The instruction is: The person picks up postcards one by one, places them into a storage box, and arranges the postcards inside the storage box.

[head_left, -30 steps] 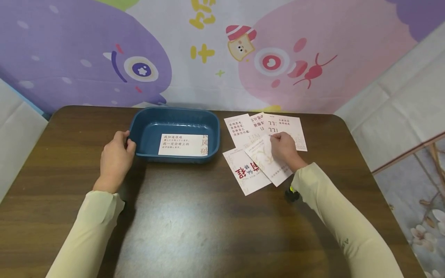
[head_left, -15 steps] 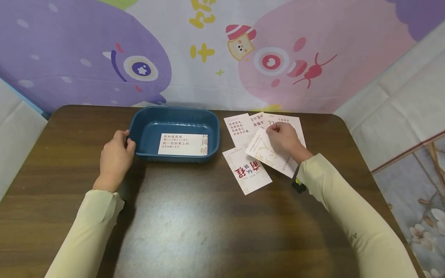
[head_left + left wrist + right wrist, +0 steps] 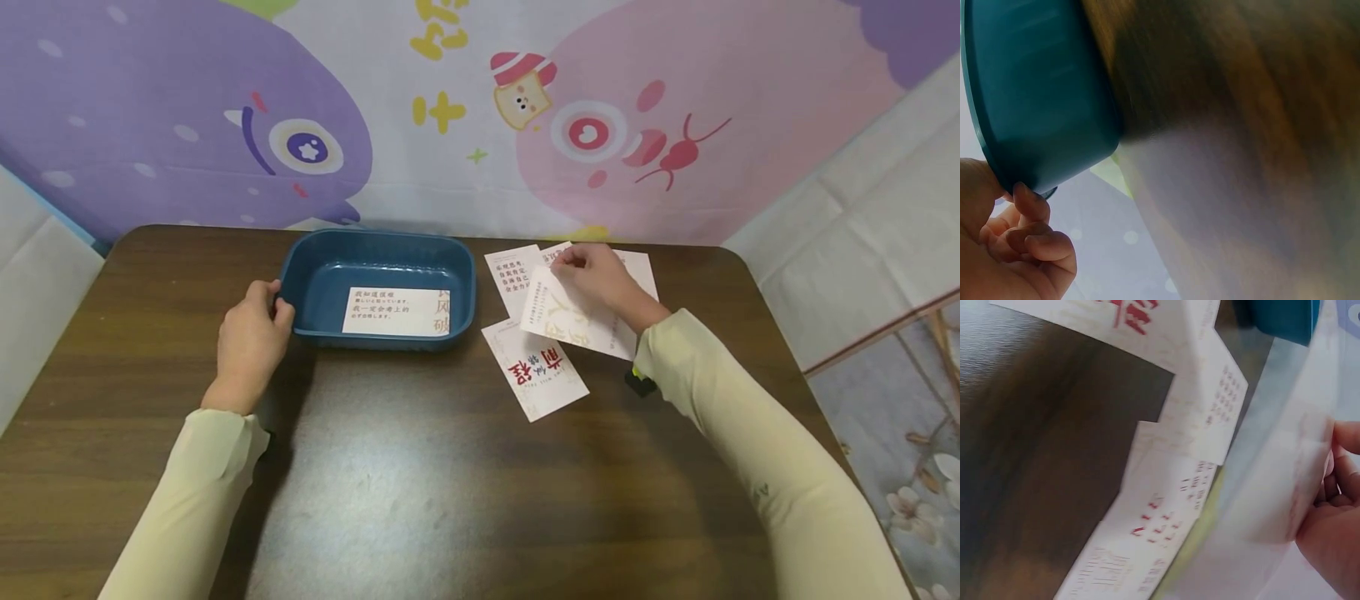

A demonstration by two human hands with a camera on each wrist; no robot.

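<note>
My left hand (image 3: 251,346) pinches the rim at the left end of a dark blue rectangular dish (image 3: 378,342); the left wrist view shows thumb and fingers at the dish's (image 3: 1041,94) edge. One printed card (image 3: 393,312) lies inside, toward its front. On the right, my right hand (image 3: 603,283) pinches a white card with pale gold lettering (image 3: 558,321) by its upper edge. In the right wrist view this held card (image 3: 1272,487) stands raised off the others. Beneath it lie several cards, among them one with red and blue characters (image 3: 536,375) and one with dark text (image 3: 513,271).
The dark wooden table (image 3: 420,483) extends in front of the dish and cards. A cartoon-printed cloth (image 3: 450,183) hangs right behind the table's back edge. White panels flank both sides, and a floral-printed surface (image 3: 900,450) shows at the lower right.
My right hand has lifted the gold-lettered card and shifted it up and slightly left, turning it and uncovering more of the red-and-blue card. The left hand and dish have stayed put.
</note>
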